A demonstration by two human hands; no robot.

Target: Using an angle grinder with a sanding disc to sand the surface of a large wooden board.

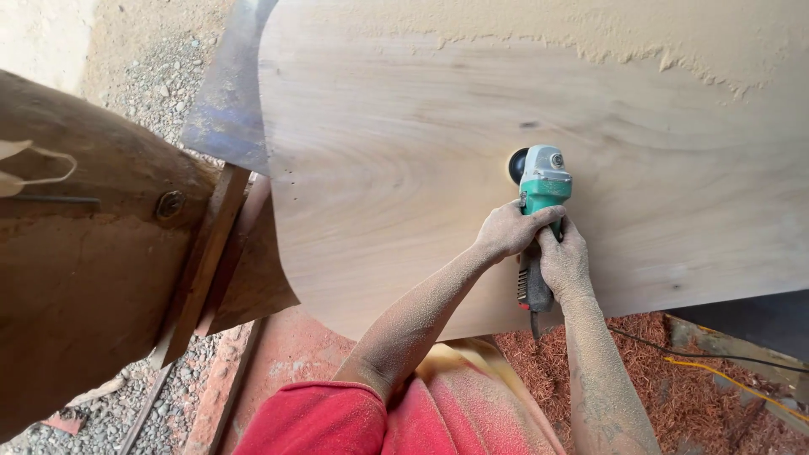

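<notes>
On the pale wooden slab [404,168], near its lower edge, I saw the green angle grinder [540,190] pressed disc-down, both dust-caked hands wrapped tight around its body: the left hand [510,229] near the head, the right hand [563,261] lower on the handle. I judged the tool compact but heavy and rigid, dust-slick, best held two-handed along its barrel.

One pale wooden slab [404,177], one green angle grinder [539,211] and two dusty hands, left hand [510,229] and right hand [563,261]; one dark timber [76,278] beside it, two cables [725,371] on the ground.
</notes>
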